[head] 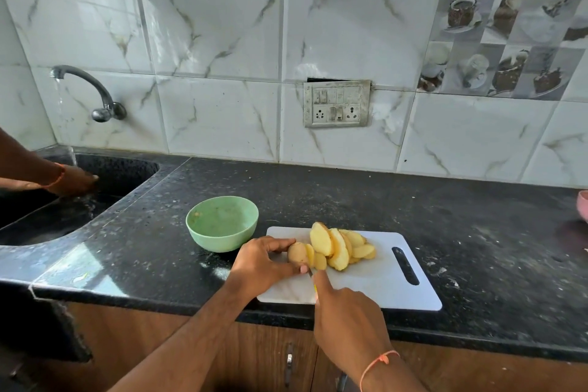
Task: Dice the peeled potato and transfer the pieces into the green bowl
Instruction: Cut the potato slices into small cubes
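Note:
On the white cutting board (385,280) lies a peeled potato, most of it cut into several leaning slices (337,247). My left hand (261,264) grips the uncut end piece (297,253) between fingers and thumb. My right hand (346,309) holds a knife with a yellow handle (315,288), index finger stretched along its spine; the blade is mostly hidden, set just right of the end piece. The green bowl (222,223) stands on the counter just left of the board and holds no potato.
The black speckled counter (350,197) runs to a sink (95,188) at the left, where another person's hands (73,181) are under a running tap (86,86). A pink object (583,204) shows at the right edge. A switch plate (336,103) is on the tiled wall.

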Available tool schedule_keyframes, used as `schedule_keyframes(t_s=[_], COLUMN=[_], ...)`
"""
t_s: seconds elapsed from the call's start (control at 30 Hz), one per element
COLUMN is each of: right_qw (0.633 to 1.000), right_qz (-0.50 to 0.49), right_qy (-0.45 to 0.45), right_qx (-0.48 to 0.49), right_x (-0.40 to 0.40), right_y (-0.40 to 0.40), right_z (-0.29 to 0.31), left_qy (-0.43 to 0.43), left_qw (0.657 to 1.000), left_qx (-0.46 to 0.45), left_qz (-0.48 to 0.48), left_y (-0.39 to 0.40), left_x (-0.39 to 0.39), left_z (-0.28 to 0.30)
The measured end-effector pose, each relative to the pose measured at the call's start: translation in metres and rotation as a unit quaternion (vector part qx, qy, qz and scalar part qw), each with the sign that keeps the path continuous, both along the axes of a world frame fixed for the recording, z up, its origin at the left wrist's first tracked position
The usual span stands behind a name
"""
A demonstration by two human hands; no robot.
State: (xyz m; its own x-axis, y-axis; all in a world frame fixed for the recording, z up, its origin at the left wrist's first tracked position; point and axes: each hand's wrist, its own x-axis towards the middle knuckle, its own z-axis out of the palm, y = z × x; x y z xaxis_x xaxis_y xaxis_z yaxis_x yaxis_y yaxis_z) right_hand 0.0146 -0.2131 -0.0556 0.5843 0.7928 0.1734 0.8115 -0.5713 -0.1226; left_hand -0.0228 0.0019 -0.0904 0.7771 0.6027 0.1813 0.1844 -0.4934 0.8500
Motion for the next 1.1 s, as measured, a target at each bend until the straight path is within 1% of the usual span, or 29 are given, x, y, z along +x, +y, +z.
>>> schedule_keyframes(t_s=[0.13,0.23,0.37,0.47,0.7,0.9,1.1], right_qw=[1.000,1.000,0.999,0.998,0.992,0.991,0.993], right_qz=[0.007,-0.006,-0.033,-0.031,-0.041,-0.050,-0.046], right_qy=[0.008,0.009,0.003,0.014,0.016,0.011,0.006], right_qx=[-0.010,-0.003,0.023,0.055,0.117,0.123,0.106], right_x=[-0.006,-0.007,-0.004,-0.006,-0.006,-0.002,-0.003], right_y=[-0.020,-0.028,-0.030,-0.027,-0.013,0.008,0.018], right_z=[0.000,0.002,0.007,0.011,0.023,0.027,0.025], left_qy=[0.000,-0.008,0.002,-0.003,-0.020,-0.032,-0.029], left_qw=[1.000,1.000,0.999,0.998,0.998,0.999,0.999], left_qx=[0.006,0.016,0.040,0.049,0.027,0.030,0.033], left_qz=[0.000,-0.005,-0.021,-0.032,-0.045,-0.025,-0.017], left_y=[0.001,0.000,0.001,0.002,0.002,0.001,0.002], left_x=[0.000,-0.001,-0.004,-0.007,-0.008,-0.009,-0.009], left_z=[0.000,-0.001,0.000,-0.001,0.000,0.001,0.000])
